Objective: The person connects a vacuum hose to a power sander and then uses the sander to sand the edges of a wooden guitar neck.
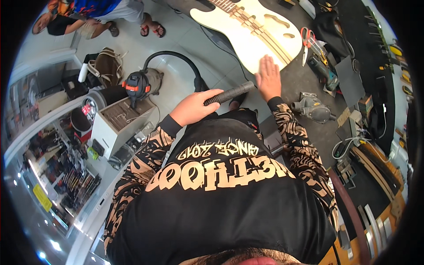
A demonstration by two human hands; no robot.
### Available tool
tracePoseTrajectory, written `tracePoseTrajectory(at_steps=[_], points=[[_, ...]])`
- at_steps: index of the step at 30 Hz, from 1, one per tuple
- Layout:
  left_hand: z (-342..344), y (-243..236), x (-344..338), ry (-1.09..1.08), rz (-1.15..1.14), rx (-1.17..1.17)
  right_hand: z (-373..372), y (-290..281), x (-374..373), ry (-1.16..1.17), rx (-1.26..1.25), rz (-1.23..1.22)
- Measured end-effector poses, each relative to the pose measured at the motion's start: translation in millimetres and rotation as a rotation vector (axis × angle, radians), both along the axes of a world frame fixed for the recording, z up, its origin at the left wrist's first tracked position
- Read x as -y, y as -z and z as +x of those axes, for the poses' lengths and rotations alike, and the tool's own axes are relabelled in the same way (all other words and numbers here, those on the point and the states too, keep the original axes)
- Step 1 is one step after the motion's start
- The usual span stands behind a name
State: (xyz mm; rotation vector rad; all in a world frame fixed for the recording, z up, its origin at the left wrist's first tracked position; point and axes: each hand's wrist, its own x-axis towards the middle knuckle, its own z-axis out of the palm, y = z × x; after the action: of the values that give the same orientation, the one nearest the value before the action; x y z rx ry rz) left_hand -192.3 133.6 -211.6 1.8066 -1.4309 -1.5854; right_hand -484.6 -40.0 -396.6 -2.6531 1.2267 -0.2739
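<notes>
A black ribbed vacuum hose (236, 91) is gripped in my left hand (194, 107), its open end pointing toward my right hand. My right hand (268, 80) is stretched out flat, fingertips over the near end of a pale wooden electric guitar body (260, 33); whether the palm touches the wood or the bench edge I cannot tell. Darker strips run lengthwise down the guitar's middle, with cut-out cavities on its right side. The fretted neck leaves the picture at the top.
Red-handled scissors (304, 37), a teal and black power tool (324, 73) and a grey power tool (313, 108) lie on the dark bench (304, 84). A vacuum cleaner (143, 84) stands left beside a white cabinet (110, 130). People's legs (132, 15) show at upper left.
</notes>
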Motion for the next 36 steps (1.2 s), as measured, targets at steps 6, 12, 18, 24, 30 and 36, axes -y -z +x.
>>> tracePoseTrajectory(at_steps=[6, 12, 18, 24, 30, 36], points=[[9, 10, 19, -0.036, -0.136, 0.065, 40, -11, 14, 0.365, 0.081, -0.017], [11, -16, 75, -0.054, -0.070, 0.265, 77, 0, -70, -0.193, 0.349, 0.291], [3, -2, 89, 0.041, -0.068, 0.410, 24, -17, -59, 0.091, 0.355, 0.120], [-8, 10, 83, 0.082, -0.077, 0.381, 39, -3, 0, 0.036, 0.128, -0.001], [15, 1, 90, -0.064, 0.007, 0.293, 77, -2, 33, -0.221, 0.113, -0.068], [16, 1, 92, 0.056, -0.176, 0.295, 50, 1, 44, 0.066, 0.026, -0.078]])
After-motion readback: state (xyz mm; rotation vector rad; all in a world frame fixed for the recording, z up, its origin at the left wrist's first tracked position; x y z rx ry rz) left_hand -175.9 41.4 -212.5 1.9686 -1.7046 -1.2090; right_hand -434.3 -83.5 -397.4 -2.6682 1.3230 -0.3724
